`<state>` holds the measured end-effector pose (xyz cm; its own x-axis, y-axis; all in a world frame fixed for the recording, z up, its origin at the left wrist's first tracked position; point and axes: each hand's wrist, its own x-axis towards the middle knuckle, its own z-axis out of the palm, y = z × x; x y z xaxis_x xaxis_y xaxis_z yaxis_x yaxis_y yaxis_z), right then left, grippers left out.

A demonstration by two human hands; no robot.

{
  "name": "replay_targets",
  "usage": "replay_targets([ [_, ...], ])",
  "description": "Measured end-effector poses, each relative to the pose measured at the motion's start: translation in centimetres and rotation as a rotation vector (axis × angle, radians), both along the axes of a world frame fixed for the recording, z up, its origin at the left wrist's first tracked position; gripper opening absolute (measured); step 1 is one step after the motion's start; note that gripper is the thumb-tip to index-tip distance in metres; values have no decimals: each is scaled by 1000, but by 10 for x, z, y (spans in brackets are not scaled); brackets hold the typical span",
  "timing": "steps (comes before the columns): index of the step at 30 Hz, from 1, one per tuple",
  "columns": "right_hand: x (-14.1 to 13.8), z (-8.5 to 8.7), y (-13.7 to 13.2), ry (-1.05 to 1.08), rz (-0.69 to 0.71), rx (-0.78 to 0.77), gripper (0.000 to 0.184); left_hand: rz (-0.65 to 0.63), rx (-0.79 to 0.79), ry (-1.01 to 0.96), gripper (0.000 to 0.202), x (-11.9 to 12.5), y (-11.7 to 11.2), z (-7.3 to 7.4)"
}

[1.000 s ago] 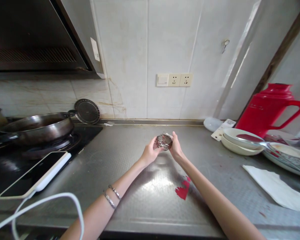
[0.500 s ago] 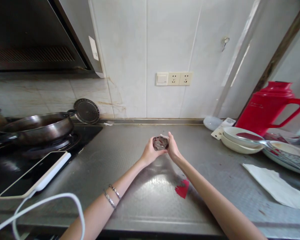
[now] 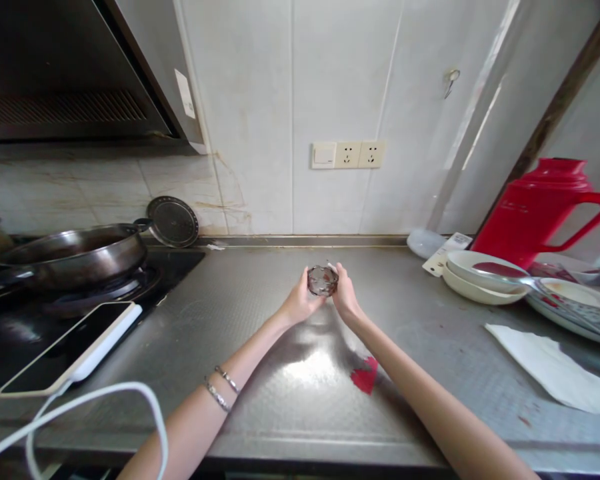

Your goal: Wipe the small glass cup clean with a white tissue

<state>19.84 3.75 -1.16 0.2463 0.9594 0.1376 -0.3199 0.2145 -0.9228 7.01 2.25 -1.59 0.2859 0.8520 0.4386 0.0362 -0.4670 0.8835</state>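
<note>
Above the middle of the steel counter, a small round glass cup [image 3: 323,283], see-through with a dark tint, is tilted so its round opening faces me. My left hand [image 3: 301,300] is closed around its left side. On the opposite side my right hand [image 3: 345,293] grips the cup, fingers partly hidden behind it. A small bit of something white [image 3: 332,268] shows by the right fingertips; I cannot tell what it is. A torn red scrap [image 3: 365,375] lies on the counter near my right forearm.
Left is a black stove with a steel pan [image 3: 80,257] and a phone [image 3: 67,350] on a white cable. Stacked bowls [image 3: 485,283], a plate [image 3: 580,310], a red thermos jug [image 3: 537,213] and a white paper towel [image 3: 555,370] occupy the right. A tiled wall bounds the back.
The cup has turned slightly in my hands and more of its clear inside shows. Both hands stay at nearly the same place over the counter.
</note>
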Motion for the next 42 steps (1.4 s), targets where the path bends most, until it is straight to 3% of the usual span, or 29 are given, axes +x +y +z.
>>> replay_targets([
  [4,12,5,4,1,2,-25,47,-78,-19,-56,68,-3,4,5],
  [8,11,7,2,-7,26,-43,48,12,-57,3,76,-7,5,10],
  [12,7,8,-2,-34,68,-65,49,-40,-59,60,90,-7,3,8],
  [18,5,6,-4,-64,77,-47,51,-39,-37,78,77,-6,3,3],
  [21,4,6,-6,-94,52,-36,50,47,4,86,72,-5,2,5],
  [28,-9,9,-22,-165,-57,4,41,382,60,134,74,-4,-5,11],
  [31,-17,11,-30,-212,-99,24,39,444,118,120,78,-4,-5,10],
  [34,-20,12,-32,-202,-102,57,39,405,136,117,87,-3,-3,6],
  [38,-12,9,-23,-179,-114,17,43,202,103,119,107,-1,-1,-2],
  [42,2,9,-13,-183,-139,-40,51,35,128,159,98,0,-1,-11],
])
